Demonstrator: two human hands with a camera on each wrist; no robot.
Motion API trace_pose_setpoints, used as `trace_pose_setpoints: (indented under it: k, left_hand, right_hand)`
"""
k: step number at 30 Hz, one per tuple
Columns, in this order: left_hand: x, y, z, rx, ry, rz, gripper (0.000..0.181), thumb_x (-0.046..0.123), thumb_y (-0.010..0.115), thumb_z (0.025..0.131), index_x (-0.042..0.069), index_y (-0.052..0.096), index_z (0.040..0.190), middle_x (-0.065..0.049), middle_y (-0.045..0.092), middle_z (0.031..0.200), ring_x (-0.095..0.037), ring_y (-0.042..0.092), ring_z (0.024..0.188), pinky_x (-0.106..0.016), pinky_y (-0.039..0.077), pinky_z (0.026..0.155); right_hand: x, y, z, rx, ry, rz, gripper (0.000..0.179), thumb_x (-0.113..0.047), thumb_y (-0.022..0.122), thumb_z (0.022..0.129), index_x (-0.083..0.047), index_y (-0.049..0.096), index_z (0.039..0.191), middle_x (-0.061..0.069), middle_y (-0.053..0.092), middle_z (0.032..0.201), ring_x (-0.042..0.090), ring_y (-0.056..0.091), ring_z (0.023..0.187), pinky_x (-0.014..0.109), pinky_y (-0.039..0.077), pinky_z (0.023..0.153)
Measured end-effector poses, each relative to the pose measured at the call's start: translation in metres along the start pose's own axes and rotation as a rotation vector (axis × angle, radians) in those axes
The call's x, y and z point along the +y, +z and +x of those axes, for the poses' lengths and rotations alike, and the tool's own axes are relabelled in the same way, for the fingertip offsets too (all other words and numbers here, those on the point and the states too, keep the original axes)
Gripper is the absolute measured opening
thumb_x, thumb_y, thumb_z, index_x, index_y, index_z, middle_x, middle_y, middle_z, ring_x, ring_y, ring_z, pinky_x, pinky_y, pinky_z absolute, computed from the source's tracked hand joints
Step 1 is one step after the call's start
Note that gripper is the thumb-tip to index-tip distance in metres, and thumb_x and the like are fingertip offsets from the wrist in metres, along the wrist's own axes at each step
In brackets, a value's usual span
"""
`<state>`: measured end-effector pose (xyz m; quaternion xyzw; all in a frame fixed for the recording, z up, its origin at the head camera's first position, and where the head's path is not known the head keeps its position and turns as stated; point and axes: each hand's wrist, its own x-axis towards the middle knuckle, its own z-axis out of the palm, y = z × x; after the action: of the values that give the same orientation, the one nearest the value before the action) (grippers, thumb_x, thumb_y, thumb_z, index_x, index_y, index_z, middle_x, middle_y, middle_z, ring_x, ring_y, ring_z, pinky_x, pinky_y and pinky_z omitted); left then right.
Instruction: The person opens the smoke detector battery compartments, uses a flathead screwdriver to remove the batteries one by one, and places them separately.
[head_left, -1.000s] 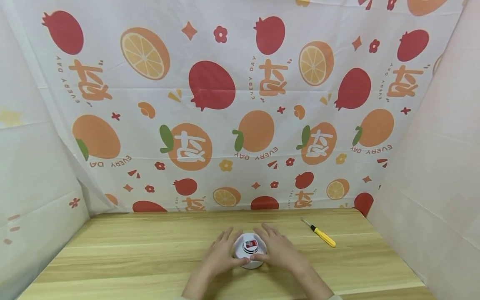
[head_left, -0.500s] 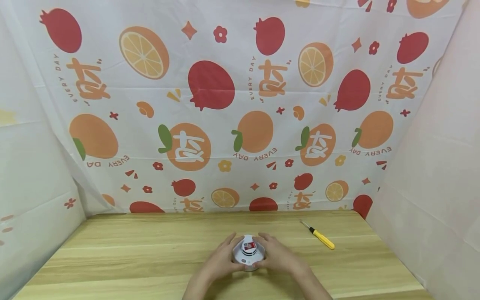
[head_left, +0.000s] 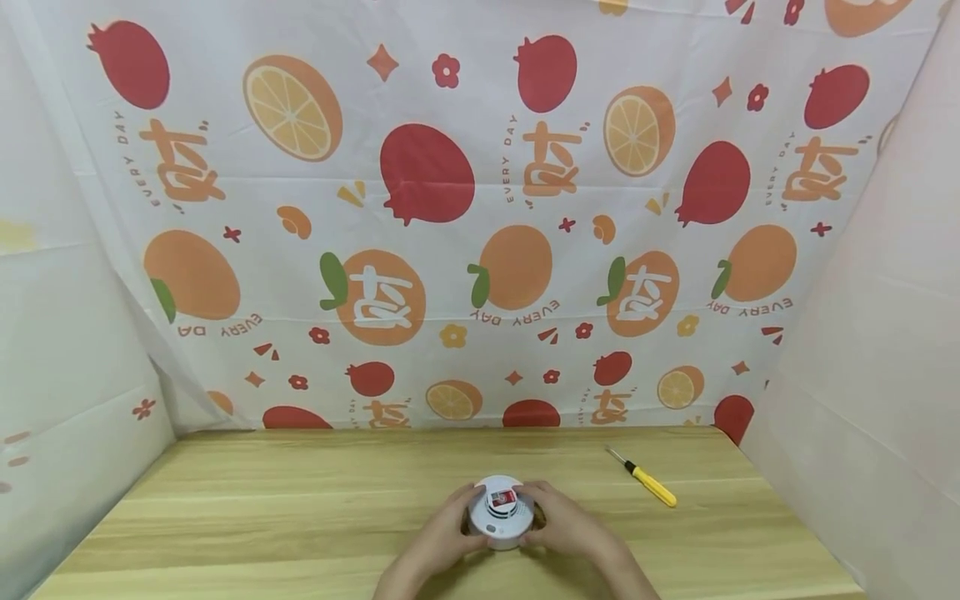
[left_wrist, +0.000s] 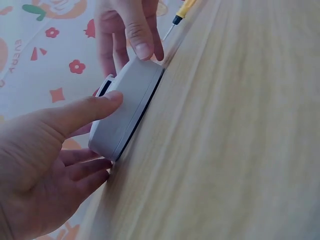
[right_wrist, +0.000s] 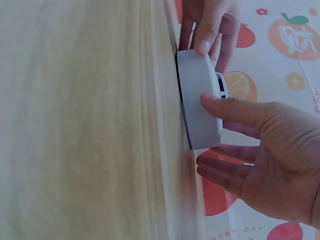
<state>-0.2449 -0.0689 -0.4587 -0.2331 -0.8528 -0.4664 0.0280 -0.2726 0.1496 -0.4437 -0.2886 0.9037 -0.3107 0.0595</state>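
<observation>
While set low at the table (head_left: pixel 300 508), clasped from both sides: gripping the white disc (head_left: pixel 501 512) between left hand (head_left: pixel 450 528) and right hand (head_left: pixel 560 522), towards the near part of the wood and about midway across. Pinching it on the left, with left thumb (left_wrist: pixel 111 99) laid on the near side wall and forefinger reaching round to the far rim. Pinching it on the right in the same way, with right thumb (right_wrist: pixel 214 104) on the near wall and forefinger passing behind, partly hidden. Showing a stretch of wall between the two thumb tips, and a stretch of far rim between the forefingers. Spreading the remaining fingers low around the sides, close to the wood.

Sitting centred in the grip, level and base down, with dark lower edge along the table; touching it or just above, cannot tell which. Facing up between the hands with cap (head_left: pixel 501 505) and red label (head_left: pixel 504 497) uncovered. Showing also, on the near slope, just beside left thumb, an oval button (head_left: pixel 491 528).

Lying well apart from right hand, farther back and to the right: screwdriver (head_left: pixel 645 480), yellow handle towards the near right. Hanging behind everything: fruit-print cloth (head_left: pixel 480 196).
</observation>
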Motion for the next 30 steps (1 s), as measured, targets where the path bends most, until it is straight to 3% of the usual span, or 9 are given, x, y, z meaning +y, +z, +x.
trace_pose_setpoints:
  k: [5,14,22,30]
  left_hand:
    - [-0.003,0.005,0.000,0.005,0.006,-0.027,0.068,0.013,0.076,0.072,-0.012,0.043,0.127,-0.030,0.041,0.129,-0.045,0.037,0.119,-0.058,0.028,0.099]
    - [-0.003,0.007,0.001,0.015,0.023,0.001,0.070,0.013,0.078,0.070,-0.010,0.044,0.127,-0.032,0.039,0.130,-0.047,0.036,0.118,-0.060,0.028,0.097]
    - [-0.005,0.008,0.001,0.044,0.033,0.021,0.070,0.010,0.078,0.069,-0.011,0.045,0.127,-0.031,0.040,0.130,-0.046,0.037,0.119,-0.058,0.028,0.098]
    - [-0.006,0.008,0.001,0.079,0.037,0.007,0.069,0.010,0.079,0.067,-0.011,0.046,0.124,-0.031,0.042,0.128,-0.045,0.038,0.118,-0.057,0.029,0.098]
  right_hand:
    - [0.005,0.003,-0.006,0.007,0.015,0.073,0.060,-0.023,0.073,0.078,-0.008,0.049,0.131,0.009,0.047,0.128,0.027,0.043,0.117,0.044,0.038,0.098]
    - [0.010,0.008,-0.010,0.045,0.030,0.205,0.056,-0.020,0.071,0.080,-0.009,0.049,0.130,0.008,0.046,0.129,0.025,0.047,0.113,0.039,0.043,0.094]
    - [0.012,0.014,-0.007,0.100,-0.024,0.280,0.059,-0.009,0.072,0.077,-0.001,0.047,0.130,0.020,0.044,0.128,0.035,0.046,0.114,0.037,0.043,0.093]
    - [0.014,0.017,-0.003,0.113,-0.037,0.318,0.057,-0.003,0.071,0.077,0.001,0.047,0.128,0.023,0.043,0.128,0.036,0.047,0.113,0.035,0.045,0.092]
